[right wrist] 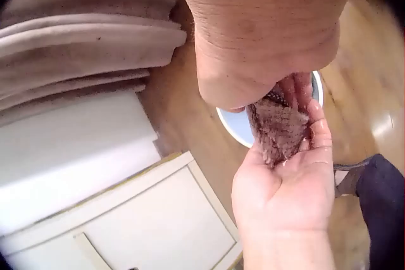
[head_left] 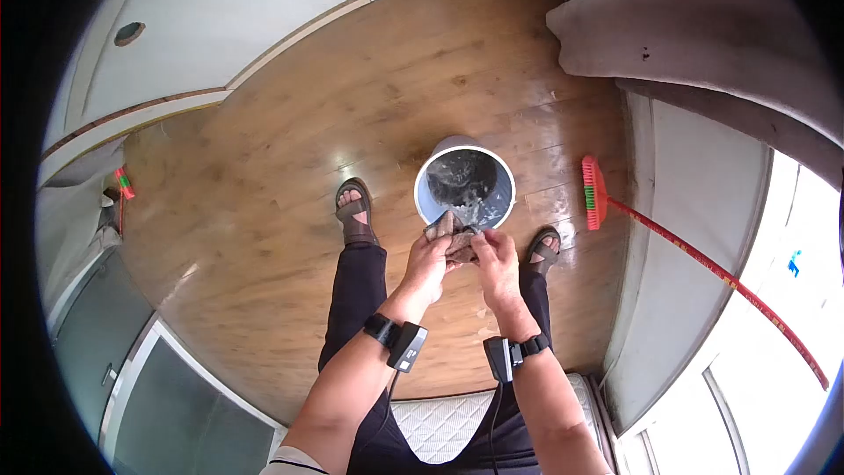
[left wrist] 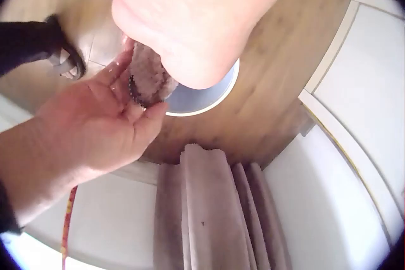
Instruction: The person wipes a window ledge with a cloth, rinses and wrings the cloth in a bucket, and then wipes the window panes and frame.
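Note:
A wet, brownish-grey cloth (head_left: 461, 244) is bunched between both hands at the near rim of a bucket (head_left: 420, 202). My left hand (head_left: 428, 266) grips its left side, with the thumb on top. On the other side, my right hand (head_left: 498, 262) pinches the cloth between thumb and fingers. Seen from the left wrist, the folded cloth (left wrist: 150, 75) has a dark stitched edge and lies against the right hand's fingers. From the right wrist, the crumpled cloth (right wrist: 278, 127) rests along the left hand's wet fingers. Dark, bubbly water (head_left: 462, 178) stands in the bucket.
Sandalled feet stand either side of the bucket; the left sandal (head_left: 355, 211) is on the wooden floor (head_left: 281, 141). To the right, a red broom (head_left: 596, 193) leans with its long handle (head_left: 703, 261) toward the window. Brownish curtains (head_left: 686, 22) hang at upper right.

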A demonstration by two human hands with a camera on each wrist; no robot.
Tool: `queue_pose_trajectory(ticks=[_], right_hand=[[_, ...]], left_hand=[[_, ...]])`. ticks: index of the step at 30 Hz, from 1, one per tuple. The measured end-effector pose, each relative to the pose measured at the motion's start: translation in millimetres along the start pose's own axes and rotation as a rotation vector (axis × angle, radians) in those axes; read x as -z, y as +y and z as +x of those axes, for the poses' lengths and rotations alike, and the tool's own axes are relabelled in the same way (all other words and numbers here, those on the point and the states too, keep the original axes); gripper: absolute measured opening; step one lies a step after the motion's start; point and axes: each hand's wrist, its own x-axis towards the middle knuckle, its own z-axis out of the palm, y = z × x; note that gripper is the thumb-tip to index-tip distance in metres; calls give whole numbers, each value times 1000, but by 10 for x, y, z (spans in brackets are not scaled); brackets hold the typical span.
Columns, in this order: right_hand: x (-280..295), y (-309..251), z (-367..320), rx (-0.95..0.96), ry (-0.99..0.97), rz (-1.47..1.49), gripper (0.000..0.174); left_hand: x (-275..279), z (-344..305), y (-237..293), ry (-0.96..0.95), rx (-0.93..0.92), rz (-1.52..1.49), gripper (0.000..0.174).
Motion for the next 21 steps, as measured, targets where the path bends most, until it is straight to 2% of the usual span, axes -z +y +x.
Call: queue_pose_trajectory(ticks=[1, 2, 3, 5, 6, 7, 8, 10, 11, 12, 15, 16, 17, 18, 21], right_hand=[[-11, 10, -25, -16, 108, 120, 38], [23, 10, -62, -25, 88, 74, 49], [29, 17, -84, -21, 87, 83, 49], [49, 61, -134, -105, -230, 192, 55], [-13, -112, -254, -117, -251, 183, 62], [-53, -184, -269, -113, -252, 188, 62], [-59, -251, -272, -141, -274, 206, 63], [-10, -217, -177, -181, -384, 242, 62], [4, -146, -71, -219, -413, 281, 56], [49, -148, -45, -249, -454, 296, 53], [221, -275, -78, -300, -567, 358, 46], [247, -347, -129, -342, -607, 433, 45], [262, -374, -152, -383, -646, 507, 44], [263, -374, -165, -452, -693, 582, 47], [261, -374, -217, -471, -758, 693, 53]], left_hand=[[-70, -44, -21, 2, -5, 10, 29], [-153, -66, -39, 1, -103, -30, 29], [-201, -91, -34, -2, -199, -71, 29], [-247, -120, -25, -55, -242, -19, 35], [-341, -234, 37, -19, -212, 37, 34], [-405, -328, 104, 13, -182, 91, 37], [-464, -446, 114, -7, -249, 126, 47], [-478, -549, 92, -26, -306, 210, 50], [-461, -584, 92, -45, -359, 287, 53], [-294, -471, 70, -129, -350, 330, 50], [-138, -336, 130, -37, -440, 417, 43], [-105, -342, 248, -134, -385, 462, 45], [-150, -344, 297, -168, -398, 342, 47], [-126, -323, 339, -229, -401, 398, 45], [-107, -304, 413, -454, -412, 549, 41]])
